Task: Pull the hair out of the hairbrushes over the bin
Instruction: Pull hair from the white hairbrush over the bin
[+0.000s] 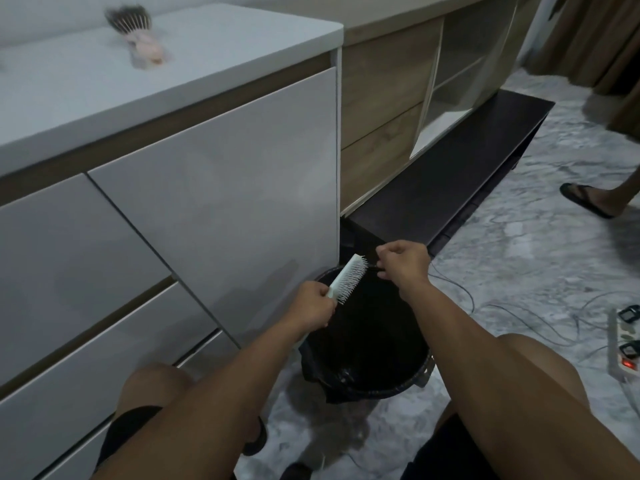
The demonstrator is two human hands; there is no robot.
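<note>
My left hand [313, 304] grips the handle of a pale green hairbrush [348, 278], whose white bristles point right and down over the black bin [381, 382]. My right hand [401, 261] is pinched on a thin dark strand of hair [372, 266] at the brush's tip, above the bin's far rim. The bin is lined with a black bag and stands on the floor between my knees. A second hairbrush [136, 32], pink-handled and full of dark hair, lies blurred on the white counter top [207, 57] at upper left.
White drawer fronts [207, 188] stand just left of the bin. A dark low board [450, 174] runs along wooden cabinets behind it. Another person's foot in a black sandal [585, 200] is at right. A power strip [623, 348] and cables lie on the marble floor.
</note>
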